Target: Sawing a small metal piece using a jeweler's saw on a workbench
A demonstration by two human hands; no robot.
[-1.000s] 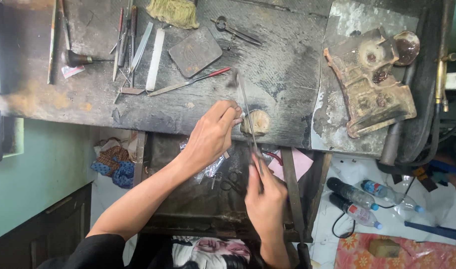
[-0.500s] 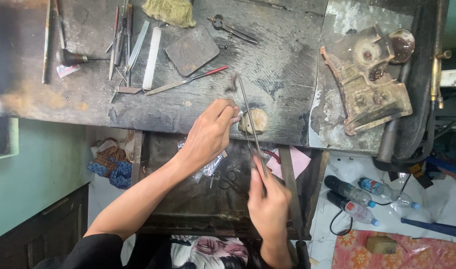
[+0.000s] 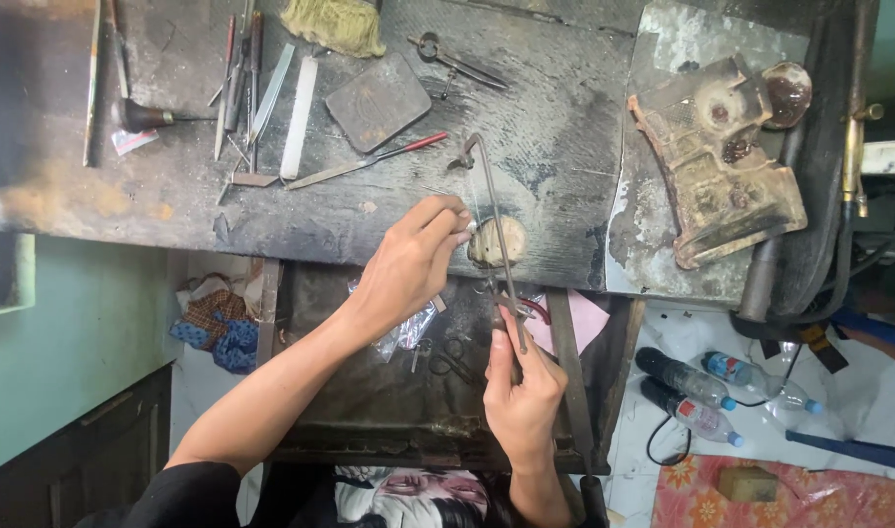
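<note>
Big scarred bench [image 3: 565,147] here, and the work is happening right at its near edge, about the middle, where a small rounded peg [image 3: 501,242] sticks out over the open drawer [image 3: 369,391].

The saw [image 3: 494,235] is a thin jeweller's frame. Its long axis runs from the near edge away toward the far edge, leaning a bit left, with the top end pointing at the far side and the handle down over the drawer.

Right hand [image 3: 521,391] is closed round the handle, thumb up along it. Left hand [image 3: 413,259] is pinched shut, fingertips pressed at the peg on something too small to make out.

Biggest risk, I'd say: those fingertips sit just beside the blade, so a slip or a jump could nick them. Twist the frame off its line and a blade that thin probably snaps. And if the pinch loosens, the tiny piece likely drops into the drawer among the scissors [image 3: 452,357].
</note>
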